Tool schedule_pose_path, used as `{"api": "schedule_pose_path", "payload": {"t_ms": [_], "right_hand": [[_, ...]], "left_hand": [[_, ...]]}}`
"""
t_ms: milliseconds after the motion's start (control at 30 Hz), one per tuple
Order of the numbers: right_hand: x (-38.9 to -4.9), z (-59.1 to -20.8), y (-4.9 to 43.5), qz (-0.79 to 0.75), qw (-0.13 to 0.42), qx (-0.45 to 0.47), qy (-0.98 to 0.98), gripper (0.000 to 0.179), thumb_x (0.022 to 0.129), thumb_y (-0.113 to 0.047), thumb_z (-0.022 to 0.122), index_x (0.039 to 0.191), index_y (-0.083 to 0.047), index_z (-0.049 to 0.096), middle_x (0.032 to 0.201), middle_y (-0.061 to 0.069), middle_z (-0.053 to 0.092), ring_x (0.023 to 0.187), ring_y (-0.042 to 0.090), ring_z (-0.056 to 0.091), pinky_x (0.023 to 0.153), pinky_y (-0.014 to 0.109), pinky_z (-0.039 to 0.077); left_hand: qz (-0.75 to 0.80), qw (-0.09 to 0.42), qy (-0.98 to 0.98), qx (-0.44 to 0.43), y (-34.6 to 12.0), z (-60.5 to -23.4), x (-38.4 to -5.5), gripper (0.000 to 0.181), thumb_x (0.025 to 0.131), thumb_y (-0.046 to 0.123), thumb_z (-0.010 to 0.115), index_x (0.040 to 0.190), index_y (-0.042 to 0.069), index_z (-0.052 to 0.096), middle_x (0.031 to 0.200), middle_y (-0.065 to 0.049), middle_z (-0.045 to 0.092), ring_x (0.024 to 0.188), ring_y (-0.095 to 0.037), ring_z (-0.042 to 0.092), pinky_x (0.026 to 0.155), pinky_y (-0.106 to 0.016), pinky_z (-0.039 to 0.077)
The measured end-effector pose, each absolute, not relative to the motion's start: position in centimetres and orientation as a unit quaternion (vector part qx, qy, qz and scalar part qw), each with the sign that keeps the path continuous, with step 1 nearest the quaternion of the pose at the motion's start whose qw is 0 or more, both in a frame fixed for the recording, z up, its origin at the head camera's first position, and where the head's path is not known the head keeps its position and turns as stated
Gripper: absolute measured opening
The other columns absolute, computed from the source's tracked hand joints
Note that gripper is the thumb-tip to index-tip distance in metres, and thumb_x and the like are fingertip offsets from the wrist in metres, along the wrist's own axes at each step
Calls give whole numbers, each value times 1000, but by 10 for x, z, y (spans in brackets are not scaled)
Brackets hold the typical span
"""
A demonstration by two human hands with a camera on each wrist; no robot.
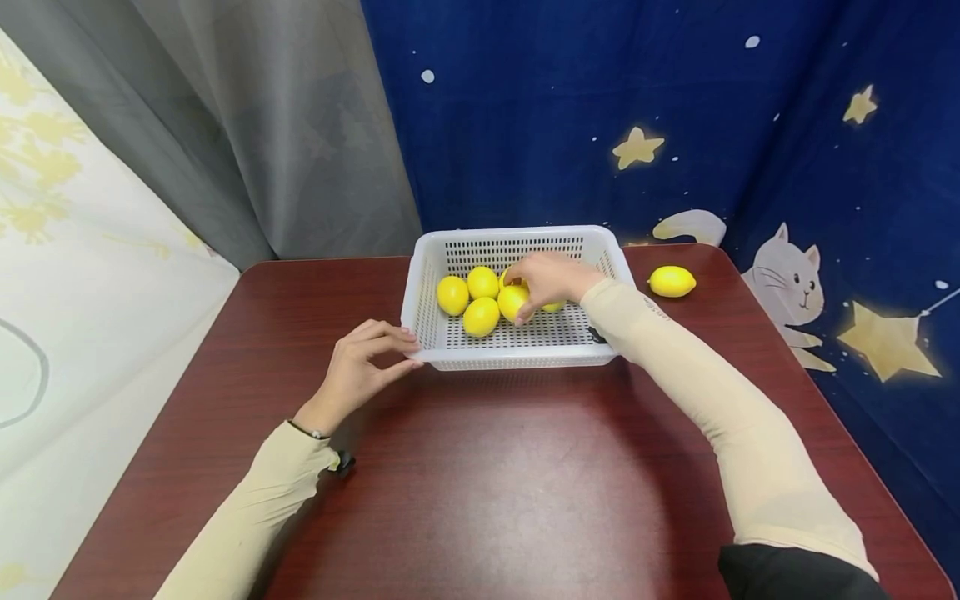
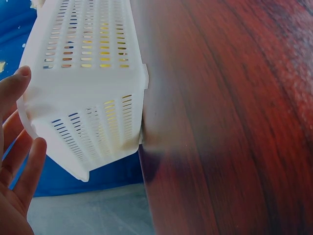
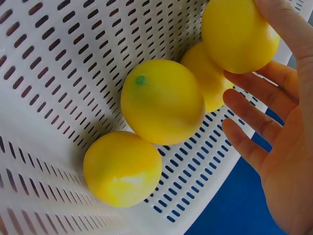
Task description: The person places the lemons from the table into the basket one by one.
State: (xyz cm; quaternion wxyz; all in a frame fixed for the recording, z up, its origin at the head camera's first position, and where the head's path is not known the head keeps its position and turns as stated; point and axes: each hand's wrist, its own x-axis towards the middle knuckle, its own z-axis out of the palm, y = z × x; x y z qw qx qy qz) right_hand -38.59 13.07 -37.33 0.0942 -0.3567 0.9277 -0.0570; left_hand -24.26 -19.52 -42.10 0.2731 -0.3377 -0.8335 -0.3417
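A white perforated plastic basket stands at the far side of the table, with several yellow lemons inside. At its near left corner my left hand pinches the rim between thumb and fingers; the left wrist view shows this hand at the basket's edge. My right hand reaches down into the basket and holds a lemon. In the right wrist view thumb and fingertips are around that lemon, while other lemons lie below it against the basket wall.
One more lemon lies on the dark red wooden table, to the right of the basket. Behind the table hang a blue curtain with stars and a grey curtain.
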Motion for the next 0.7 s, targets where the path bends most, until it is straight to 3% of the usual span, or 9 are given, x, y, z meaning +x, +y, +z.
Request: {"api": "schedule_pose_path", "payload": {"t_ms": [300, 700], "right_hand": [[-386, -384, 124, -26, 89, -390, 916, 73, 65, -55, 87, 127, -22, 67, 121, -3, 70, 105, 19, 57, 94, 40, 48], [-386, -388, 124, -16, 89, -384, 919, 72, 65, -52, 88, 127, -23, 67, 124, -4, 69, 108, 19, 57, 95, 41, 49]], "left_hand": [[-345, 273, -832, -338, -196, -423, -243, 31, 63, 12, 93, 91, 13, 80, 97, 4, 75, 94, -12, 64, 87, -11, 46], [-347, 274, -831, -338, -196, -423, -244, 31, 63, 12, 93, 91, 13, 80, 96, 3, 75, 94, -11, 63, 85, -11, 46]]}}
